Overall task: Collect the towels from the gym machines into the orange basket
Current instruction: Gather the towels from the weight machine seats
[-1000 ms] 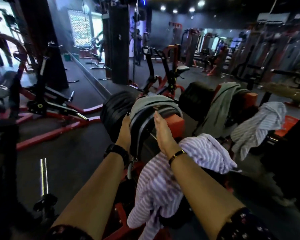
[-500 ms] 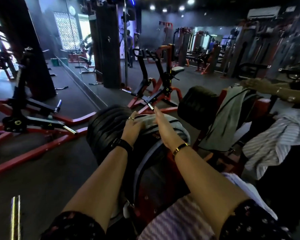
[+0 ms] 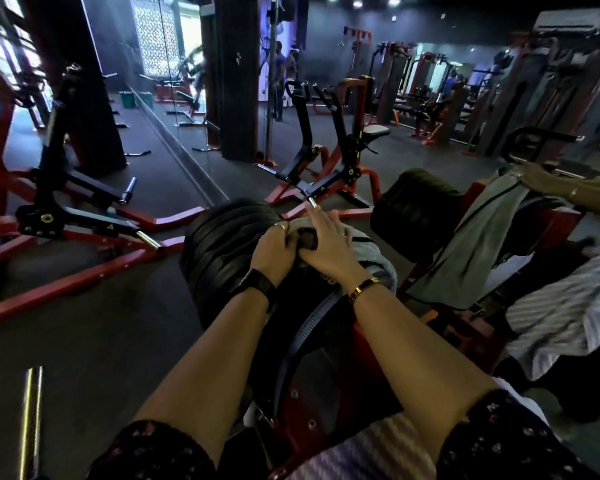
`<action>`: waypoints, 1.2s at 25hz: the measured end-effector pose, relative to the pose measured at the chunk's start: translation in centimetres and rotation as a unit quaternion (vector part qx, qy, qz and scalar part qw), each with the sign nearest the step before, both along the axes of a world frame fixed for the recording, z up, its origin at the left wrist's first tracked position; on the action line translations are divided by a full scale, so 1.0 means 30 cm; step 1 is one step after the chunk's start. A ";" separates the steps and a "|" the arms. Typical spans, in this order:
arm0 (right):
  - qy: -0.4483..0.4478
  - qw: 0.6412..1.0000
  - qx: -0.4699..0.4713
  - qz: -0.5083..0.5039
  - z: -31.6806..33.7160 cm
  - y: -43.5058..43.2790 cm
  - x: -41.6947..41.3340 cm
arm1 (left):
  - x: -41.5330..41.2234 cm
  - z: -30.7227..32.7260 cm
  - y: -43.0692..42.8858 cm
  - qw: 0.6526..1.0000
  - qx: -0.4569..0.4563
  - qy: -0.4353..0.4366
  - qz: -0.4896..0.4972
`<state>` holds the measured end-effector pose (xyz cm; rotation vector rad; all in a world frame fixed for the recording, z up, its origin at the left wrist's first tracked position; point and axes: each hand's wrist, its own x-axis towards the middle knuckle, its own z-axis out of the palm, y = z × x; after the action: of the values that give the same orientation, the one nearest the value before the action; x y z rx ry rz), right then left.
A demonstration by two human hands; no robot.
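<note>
A grey towel [image 3: 374, 261] lies over the top of a black weight-plate stack [image 3: 222, 247] on a red machine in front of me. My left hand [image 3: 274, 252] is bunched on the towel's near-left edge. My right hand [image 3: 326, 244] rests flat on the towel with the fingers pointing away, the thumb pinching fabric beside the left hand. A purple-striped towel [image 3: 368, 455] lies at the bottom edge under my right arm. A grey-green towel [image 3: 478, 237] hangs on the neighbouring machine. A white striped towel [image 3: 565, 306] drapes at the right. The orange basket is out of sight.
Another person's hand [image 3: 541, 180] touches the top of the grey-green towel at the right. Red-framed machines [image 3: 84, 230] stand on the dark floor to the left and ahead. A chrome bar [image 3: 30, 420] juts up at the lower left. A mirror wall runs along the far left.
My view has moved closer and lower over the plate stack. Both hands slid up onto the grey towel, and the left hand closed on it. The other person's hand reached the grey-green towel.
</note>
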<state>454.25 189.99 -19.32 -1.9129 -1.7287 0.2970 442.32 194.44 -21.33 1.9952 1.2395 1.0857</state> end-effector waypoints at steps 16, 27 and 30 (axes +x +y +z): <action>0.494 0.849 0.188 0.005 0.122 -0.317 -0.153 | -0.094 0.222 -0.335 0.896 -0.104 -0.349 -0.254; 0.692 0.719 0.063 0.030 0.014 -0.811 -0.240 | -0.240 0.161 -0.836 0.908 -0.158 -0.214 -0.324; 0.731 0.682 0.009 0.027 0.001 -0.915 -0.257 | -0.270 0.152 -0.910 0.916 -0.210 -0.199 -0.279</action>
<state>446.52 162.54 -19.28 -0.8694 -0.5893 1.3505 434.22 167.15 -16.77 1.5462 0.5653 0.7948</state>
